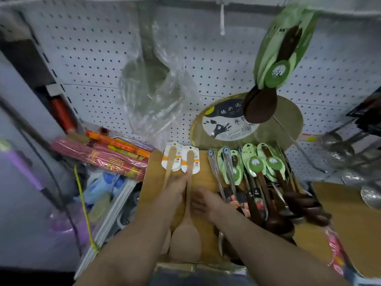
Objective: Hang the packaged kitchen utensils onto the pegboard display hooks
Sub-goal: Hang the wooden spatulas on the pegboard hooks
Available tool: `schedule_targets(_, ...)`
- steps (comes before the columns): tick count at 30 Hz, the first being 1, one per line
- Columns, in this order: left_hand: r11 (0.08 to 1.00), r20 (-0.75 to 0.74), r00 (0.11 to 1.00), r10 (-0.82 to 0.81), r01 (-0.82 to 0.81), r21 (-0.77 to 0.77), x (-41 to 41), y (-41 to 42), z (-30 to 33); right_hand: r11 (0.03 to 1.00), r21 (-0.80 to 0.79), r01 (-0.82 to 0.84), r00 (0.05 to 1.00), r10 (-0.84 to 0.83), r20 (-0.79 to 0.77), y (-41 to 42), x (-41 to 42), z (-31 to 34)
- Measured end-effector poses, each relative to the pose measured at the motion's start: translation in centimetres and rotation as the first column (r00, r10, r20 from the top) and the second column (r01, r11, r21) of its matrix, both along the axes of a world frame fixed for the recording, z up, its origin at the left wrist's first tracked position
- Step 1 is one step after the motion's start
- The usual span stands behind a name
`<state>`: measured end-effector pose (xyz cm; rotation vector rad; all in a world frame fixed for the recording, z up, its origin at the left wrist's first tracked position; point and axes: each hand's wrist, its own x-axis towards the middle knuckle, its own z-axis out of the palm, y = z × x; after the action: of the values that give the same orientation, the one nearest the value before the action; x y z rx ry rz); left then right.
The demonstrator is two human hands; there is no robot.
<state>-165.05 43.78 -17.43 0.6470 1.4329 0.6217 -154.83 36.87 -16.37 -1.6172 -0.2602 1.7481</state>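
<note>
Both hands rested low on the wooden board, and neither grip had plainly closed. The left hand lay with its fingers stretched forward over the handles of two pale wooden spoons, its fingertips reaching the white header cards; it seemed to press or steady them rather than hold them, though I could not tell whether the thumb had curled underneath. The right hand lay just beside the nearer spoon's handle, fingers spread and relaxed, with nothing in it.

The spoons lay with their long axes running away from the person, bowls nearest the body and carded ends toward the pegboard. So the hanging holes already faced the wall, and the left hand was the nearer one to lift them. To the right lay a heap of dark spoons on green cards, just beside the right hand.

Up on the pegboard a green-carded dark spoon already hung, blurred, and a clear plastic bag hung to its left. I judged the next move to be a pinch near the card end, then a lift up and forward to a hook; I could not make out a free hook.
</note>
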Motion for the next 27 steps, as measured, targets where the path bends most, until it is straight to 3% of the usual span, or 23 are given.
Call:
schedule_targets(12,0.976,0.144,0.971,0.191,-0.173,-0.134,0.3,1.7,-2.4,0.994,-0.106,0.004,0.999,0.0,0.035,2.5,-2.0,-2.6)
schedule_targets(20,0.982,0.144,0.976,0.165,-0.148,-0.12,0.5,1.2,-1.7,0.995,-0.023,0.101,0.992,-0.099,0.072,0.7,-2.1,-2.8)
schedule_targets(27,0.983,0.106,0.978,0.179,-0.174,-0.054,2.0,-1.3,1.2,0.993,0.086,0.081,0.995,-0.085,0.055,-3.8,0.4,-0.6)
